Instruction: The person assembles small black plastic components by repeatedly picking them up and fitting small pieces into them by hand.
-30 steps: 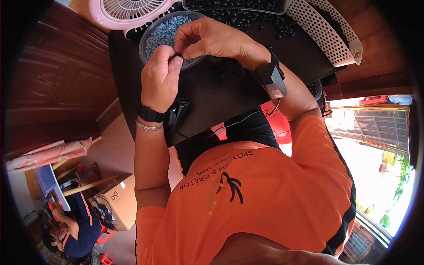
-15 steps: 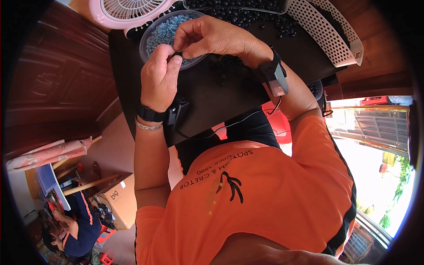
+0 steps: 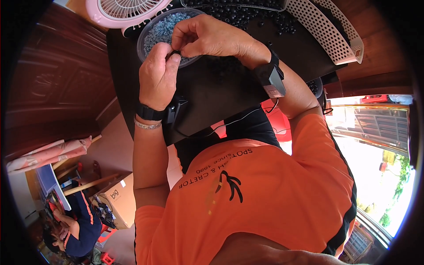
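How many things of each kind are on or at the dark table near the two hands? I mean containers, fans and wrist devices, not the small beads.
Round clear container of small bluish pieces: 1
White perforated basket: 1
Pink fan: 1
Wrist devices, on the left hand and the right hand: 2
Total: 5
The loose black beads are too many to count.

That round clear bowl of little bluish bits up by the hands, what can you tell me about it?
The round clear plastic bowl is shallow and see-through, filled with tiny blue-grey beads. It sits upright on the black tabletop, next to the pink fan. The left hand and right hand meet over its near rim, pinching a small dark piece, and hide that part of it.
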Motion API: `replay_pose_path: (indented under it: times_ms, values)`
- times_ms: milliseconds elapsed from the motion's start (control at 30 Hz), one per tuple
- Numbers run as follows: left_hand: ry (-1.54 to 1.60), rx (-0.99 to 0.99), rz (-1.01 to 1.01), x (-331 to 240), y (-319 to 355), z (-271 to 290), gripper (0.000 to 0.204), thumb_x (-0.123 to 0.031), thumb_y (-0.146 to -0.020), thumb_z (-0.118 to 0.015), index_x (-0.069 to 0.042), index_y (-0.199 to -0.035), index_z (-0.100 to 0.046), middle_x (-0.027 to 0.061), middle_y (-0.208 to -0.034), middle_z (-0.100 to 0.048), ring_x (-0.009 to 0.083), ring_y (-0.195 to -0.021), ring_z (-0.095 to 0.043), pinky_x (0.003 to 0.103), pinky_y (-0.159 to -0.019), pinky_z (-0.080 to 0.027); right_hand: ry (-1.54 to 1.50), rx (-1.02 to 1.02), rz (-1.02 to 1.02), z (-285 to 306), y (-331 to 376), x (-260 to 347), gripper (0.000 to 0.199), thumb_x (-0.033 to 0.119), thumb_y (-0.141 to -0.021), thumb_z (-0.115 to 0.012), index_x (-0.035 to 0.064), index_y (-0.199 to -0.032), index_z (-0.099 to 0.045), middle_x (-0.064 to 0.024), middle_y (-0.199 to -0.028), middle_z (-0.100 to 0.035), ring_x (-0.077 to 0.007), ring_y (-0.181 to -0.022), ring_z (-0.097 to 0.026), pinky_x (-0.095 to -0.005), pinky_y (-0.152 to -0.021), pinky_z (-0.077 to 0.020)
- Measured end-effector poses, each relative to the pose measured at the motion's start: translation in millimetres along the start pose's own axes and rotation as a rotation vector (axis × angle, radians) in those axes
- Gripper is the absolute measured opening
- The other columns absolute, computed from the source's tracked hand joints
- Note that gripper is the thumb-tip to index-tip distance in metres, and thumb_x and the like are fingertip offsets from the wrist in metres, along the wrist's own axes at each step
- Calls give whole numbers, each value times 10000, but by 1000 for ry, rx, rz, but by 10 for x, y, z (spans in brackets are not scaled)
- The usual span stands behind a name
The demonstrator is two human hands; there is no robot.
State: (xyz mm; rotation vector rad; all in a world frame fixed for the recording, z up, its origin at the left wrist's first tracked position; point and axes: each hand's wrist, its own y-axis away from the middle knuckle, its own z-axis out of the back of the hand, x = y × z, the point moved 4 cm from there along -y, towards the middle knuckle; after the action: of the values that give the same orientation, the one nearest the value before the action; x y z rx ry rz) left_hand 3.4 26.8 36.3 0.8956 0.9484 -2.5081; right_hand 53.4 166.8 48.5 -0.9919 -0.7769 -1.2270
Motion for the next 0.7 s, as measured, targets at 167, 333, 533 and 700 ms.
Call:
replay_pose_path:
  times_ms: [167, 333, 533, 700]
  values:
    - [39, -11, 4, -3, -11, -6, 124, -85, -837, -559, 1, -912, -510, 149, -784, -539, 300, -686, -532, 351, -648, -435, 40, -1, 4, 48, 6, 28, 132, 61, -706, -648, 8, -826, -639, 20, -731, -595, -53, -682, -537, -198, -623, -432]
    - [212, 5, 97, 46, -23, -26, 125, -87, -842, -560, 16, -903, -524, 94, -744, -545, 164, -651, -499, 290, -615, -424, -33, 35, 4, 98, -3, -9, 121, 55, -709, -648, 17, -824, -641, 24, -731, -593, -47, -677, -531, -190, -620, -426]
    - [337, 6, 85, 79, -8, -54, 137, -100, -856, -557, 23, -910, -529, 50, -746, -540, 104, -675, -469, 253, -614, -413, -111, 68, -13, 103, -7, -20, 177, 97, -665, -649, 19, -824, -654, -6, -712, -619, -93, -679, -557, -229, -627, -445]
    - [334, -12, 104, 120, -2, -42, 127, -98, -861, -555, 17, -907, -530, 42, -734, -535, 99, -662, -457, 246, -608, -409, -132, 43, 36, 97, -23, -45, 124, 111, -764, -682, 23, -837, -633, 36, -739, -589, -50, -717, -537, -190, -645, -427]
